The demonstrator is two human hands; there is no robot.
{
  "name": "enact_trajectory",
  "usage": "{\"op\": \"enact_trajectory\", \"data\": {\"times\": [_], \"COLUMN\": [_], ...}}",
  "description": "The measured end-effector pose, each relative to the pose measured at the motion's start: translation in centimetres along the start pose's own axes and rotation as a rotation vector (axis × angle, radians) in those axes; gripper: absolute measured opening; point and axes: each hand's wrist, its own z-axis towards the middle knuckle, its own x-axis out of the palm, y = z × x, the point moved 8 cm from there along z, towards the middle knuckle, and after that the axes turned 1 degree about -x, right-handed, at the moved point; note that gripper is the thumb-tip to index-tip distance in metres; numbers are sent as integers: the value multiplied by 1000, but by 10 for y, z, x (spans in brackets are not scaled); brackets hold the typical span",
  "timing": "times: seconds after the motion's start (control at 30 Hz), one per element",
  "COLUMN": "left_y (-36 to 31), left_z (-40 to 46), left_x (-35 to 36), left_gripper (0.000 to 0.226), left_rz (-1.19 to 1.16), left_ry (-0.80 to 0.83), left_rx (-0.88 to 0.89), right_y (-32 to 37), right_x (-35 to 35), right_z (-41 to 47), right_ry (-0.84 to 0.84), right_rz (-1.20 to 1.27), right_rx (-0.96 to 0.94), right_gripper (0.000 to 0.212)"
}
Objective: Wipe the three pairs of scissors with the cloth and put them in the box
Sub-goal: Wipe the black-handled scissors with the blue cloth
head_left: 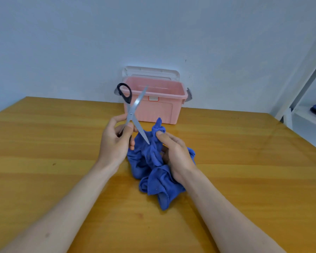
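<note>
One pair of black-handled, silver-bladed scissors [132,114] spread open in an X, pinched near the pivot by left hand [115,141], thumb and fingers curled round it (one black loop up, one blade tip down against the cloth). Crumpled blue cloth [153,168] bunched on glossy yellow wooden table [44,143], gripped by right hand [173,152]. Open pink plastic box [164,106] with raised white lid [151,73] just behind, against pale wall [153,30].

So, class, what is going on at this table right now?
A person's left hand holds a pair of scissors with the blades spread open. The right hand grips a blue cloth bunched on the wooden table. Behind them, a pink box stands open against the wall.
</note>
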Motion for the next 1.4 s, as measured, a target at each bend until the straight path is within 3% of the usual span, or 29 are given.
{"op": "enact_trajectory", "data": {"times": [0.17, 0.37, 0.5, 0.63, 0.83, 1.07, 1.4], "left_y": [-6, -6, -2, 2, -2, -3, 6], "left_z": [-9, -13, -14, -13, -12, -12, -6], "left_x": [10, 12, 13, 12, 9, 7, 4], "left_gripper": [19, 22, 20, 20, 22, 20, 21], "left_rz": [112, 103, 48, -19, 20, 57, -6], "left_ry": [24, 1, -41, -68, -89, -92, -91], "left_rx": [90, 96, 48, -4, 17, 42, -55], "right_y": [-3, -3, -1, 1, 2, 6, 5], "right_x": [8, 4, 6, 7, 3, 4, 5], "right_z": [-3, -2, -2, -3, -3, -3, -7], "right_ry": [75, -22, -41, 7, 9, -39, 25], "right_rz": [-60, -146, -146, -123, -181, -373, -265], "right_rx": [1, -35, -77, -81, -64, -122, -97], "right_gripper": [24, 28, 14, 29, 20, 37, 25]}}
